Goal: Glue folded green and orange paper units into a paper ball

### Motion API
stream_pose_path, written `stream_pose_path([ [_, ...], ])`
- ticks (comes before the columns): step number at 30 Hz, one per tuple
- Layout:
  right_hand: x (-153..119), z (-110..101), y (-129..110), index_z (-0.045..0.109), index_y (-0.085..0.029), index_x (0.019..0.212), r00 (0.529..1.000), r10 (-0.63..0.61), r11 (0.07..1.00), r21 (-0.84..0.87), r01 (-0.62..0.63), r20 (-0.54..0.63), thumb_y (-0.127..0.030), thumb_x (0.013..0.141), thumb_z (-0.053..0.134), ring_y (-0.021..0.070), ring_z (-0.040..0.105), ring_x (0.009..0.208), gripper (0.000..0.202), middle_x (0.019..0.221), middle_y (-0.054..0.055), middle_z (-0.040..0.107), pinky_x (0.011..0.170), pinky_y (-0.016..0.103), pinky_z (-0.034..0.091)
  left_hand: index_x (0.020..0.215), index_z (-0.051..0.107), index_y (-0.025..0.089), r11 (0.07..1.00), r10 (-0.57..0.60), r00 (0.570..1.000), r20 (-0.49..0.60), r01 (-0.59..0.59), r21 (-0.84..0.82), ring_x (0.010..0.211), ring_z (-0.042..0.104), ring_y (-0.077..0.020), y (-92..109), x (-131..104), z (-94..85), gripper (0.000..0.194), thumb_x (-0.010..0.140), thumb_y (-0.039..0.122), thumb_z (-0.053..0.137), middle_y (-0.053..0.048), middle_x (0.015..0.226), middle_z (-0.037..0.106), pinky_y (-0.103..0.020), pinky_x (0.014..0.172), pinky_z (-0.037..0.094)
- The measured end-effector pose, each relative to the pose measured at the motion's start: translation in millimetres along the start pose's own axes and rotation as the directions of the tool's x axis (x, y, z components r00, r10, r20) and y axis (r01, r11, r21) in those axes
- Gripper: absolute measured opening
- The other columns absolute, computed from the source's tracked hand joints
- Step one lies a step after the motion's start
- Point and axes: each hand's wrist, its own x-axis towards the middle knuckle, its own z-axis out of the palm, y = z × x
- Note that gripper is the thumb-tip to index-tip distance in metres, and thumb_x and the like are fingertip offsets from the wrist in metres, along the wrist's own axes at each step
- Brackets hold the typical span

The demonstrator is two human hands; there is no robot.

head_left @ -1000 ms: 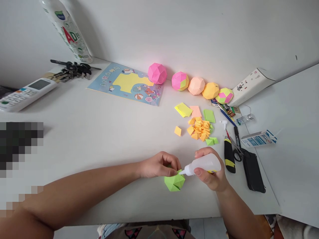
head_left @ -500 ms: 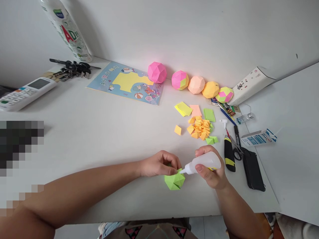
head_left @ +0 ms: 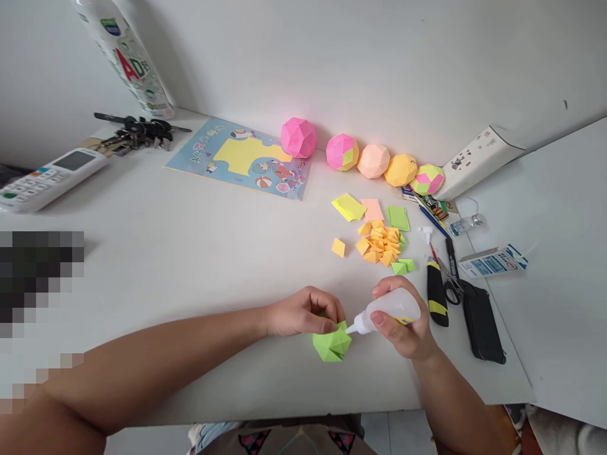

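Note:
My left hand (head_left: 310, 313) is closed on a green folded-paper ball (head_left: 332, 346), thumb and fingers gripping its upper part. An open slit shows on the ball's lower right side. In my right hand (head_left: 408, 332) is a white glue bottle (head_left: 391, 308), tilted with its narrow nozzle pointing left at the ball's upper right edge. Whether the tip touches the paper, I cannot tell. Beyond my hands lie a pile of orange folded paper pieces (head_left: 379, 243), one single orange piece (head_left: 338, 247) and a few green folded pieces (head_left: 402, 266).
Finished paper balls (head_left: 374, 162) line the wall. Yellow paper sheets (head_left: 349, 207) lie before them. At right are a utility knife (head_left: 437, 294), scissors (head_left: 452, 292), a black case (head_left: 482, 322) and a small box (head_left: 493, 261). A remote (head_left: 54, 179) and keys (head_left: 137, 133) sit at left.
The glue bottle's nozzle has drawn back slightly to the right from the green ball's edge. My left hand and the ball have barely moved.

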Motion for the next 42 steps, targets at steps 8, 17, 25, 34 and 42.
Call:
stream_pose_path([
  [8, -1.2, 3.4, 3.2, 0.051, -0.024, 0.09, 1.0, 0.004, 0.995, 0.1, -0.004, 0.0, -0.031, 0.078, 0.064, 0.0121, 0.042, 0.046, 0.019, 0.059, -0.004, 0.049, 0.043, 0.025, 0.036, 0.06, 0.062, 0.012, 1.0, -0.004, 1.0, -0.011, 0.004, 0.001, 0.071, 0.055, -0.0137, 1.4, 0.4, 0.4, 0.013, 0.068, 0.019, 0.07, -0.005, 0.08, 0.063, -0.028, 0.067, 0.043],
  [17, 0.7, -0.9, 2.1, 0.053, -0.024, 0.091, 0.999, 0.02, 0.996, 0.087, -0.022, 0.026, -0.029, 0.077, 0.065, 0.0121, 0.041, 0.047, 0.019, 0.056, -0.005, 0.046, 0.044, 0.025, 0.034, 0.061, 0.062, 0.012, 1.0, -0.005, 1.0, 0.001, 0.005, -0.013, 0.07, 0.056, -0.0139, 0.0, -0.7, 0.6, 0.012, 0.069, 0.018, 0.068, -0.005, 0.081, 0.063, -0.028, 0.066, 0.044],
  [25, 4.5, -1.7, 5.8, 0.052, -0.024, 0.091, 0.984, 0.141, 0.966, 0.203, -0.16, 0.106, -0.032, 0.078, 0.065, 0.0105, 0.037, 0.048, 0.02, 0.06, -0.005, 0.045, 0.044, 0.024, 0.031, 0.06, 0.061, 0.012, 1.0, -0.009, 1.0, -0.004, 0.009, -0.012, 0.07, 0.056, -0.0144, 1.0, -0.4, 0.3, 0.013, 0.068, 0.019, 0.069, -0.006, 0.081, 0.064, -0.029, 0.067, 0.044],
  [34, 7.5, -5.8, 7.6, 0.055, -0.024, 0.089, 0.963, 0.247, 0.913, 0.306, -0.269, 0.11, -0.038, 0.076, 0.067, 0.0104, 0.035, 0.052, 0.023, 0.061, -0.005, 0.043, 0.046, 0.023, 0.029, 0.06, 0.061, 0.013, 1.0, 0.004, 1.0, 0.008, -0.004, -0.014, 0.071, 0.056, -0.0148, -0.1, -0.2, -0.3, 0.014, 0.069, 0.019, 0.068, -0.005, 0.08, 0.063, -0.029, 0.067, 0.044],
  [42, 18.0, -0.2, 15.2, 0.055, -0.023, 0.079, 0.871, 0.484, 0.694, 0.568, -0.442, 0.087, -0.051, 0.072, 0.066, 0.0079, 0.027, 0.043, 0.032, 0.051, -0.007, 0.036, 0.038, 0.019, 0.02, 0.06, 0.062, 0.012, 1.0, 0.006, 1.0, 0.01, -0.006, -0.022, 0.07, 0.055, -0.0145, -0.7, 0.2, -0.1, 0.014, 0.068, 0.021, 0.07, -0.005, 0.08, 0.062, -0.029, 0.067, 0.044],
])
